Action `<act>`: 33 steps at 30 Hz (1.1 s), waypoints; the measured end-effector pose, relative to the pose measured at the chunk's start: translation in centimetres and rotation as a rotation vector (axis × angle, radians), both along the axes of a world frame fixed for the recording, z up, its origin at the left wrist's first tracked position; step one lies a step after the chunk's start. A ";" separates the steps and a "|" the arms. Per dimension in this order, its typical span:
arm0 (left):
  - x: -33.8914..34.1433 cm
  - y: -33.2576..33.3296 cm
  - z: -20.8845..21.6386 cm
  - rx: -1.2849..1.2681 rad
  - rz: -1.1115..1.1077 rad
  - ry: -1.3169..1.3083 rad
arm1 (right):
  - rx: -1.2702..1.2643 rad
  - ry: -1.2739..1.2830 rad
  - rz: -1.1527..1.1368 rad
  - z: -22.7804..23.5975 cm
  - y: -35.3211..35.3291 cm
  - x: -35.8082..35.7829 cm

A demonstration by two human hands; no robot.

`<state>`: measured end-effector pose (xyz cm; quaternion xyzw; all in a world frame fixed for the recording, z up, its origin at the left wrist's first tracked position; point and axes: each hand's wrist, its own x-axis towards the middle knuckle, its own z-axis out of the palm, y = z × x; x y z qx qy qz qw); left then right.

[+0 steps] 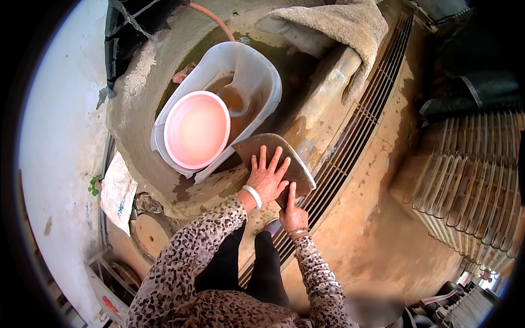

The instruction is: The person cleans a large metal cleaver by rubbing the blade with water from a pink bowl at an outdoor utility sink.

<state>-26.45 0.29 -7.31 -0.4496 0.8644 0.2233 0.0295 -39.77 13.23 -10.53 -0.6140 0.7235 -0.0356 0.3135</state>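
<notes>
**My left hand point(266, 179) and right hand point(294, 218) on a broad, dark metal blade with a pale curved edge point(298, 171)**

Nearest, at the bottom of the frame, are my leopard-print sleeves point(191, 240). Just right of centre, my right hand is curled closed at the blade's near end, index finger straight along it; its grip on any handle is hidden. My left hand, below a white bangle point(252, 197), lies flat with fingers spread on the blade, at the centre of the frame. A dark slatted drain grate point(327, 195) runs beside the blade toward the upper right. Left of centre, a round pink plastic basin point(197, 130) sits in an oblong translucent tub point(246, 59). Farther, at upper right of centre, a thick beige cloth point(333, 24) drapes over a concrete ledge point(324, 106).
</notes>
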 end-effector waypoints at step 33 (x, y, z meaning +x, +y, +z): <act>0.1 1.9 -0.1 0.032 -0.019 -0.057 | -0.017 -0.033 0.039 0.6 1.8 -0.4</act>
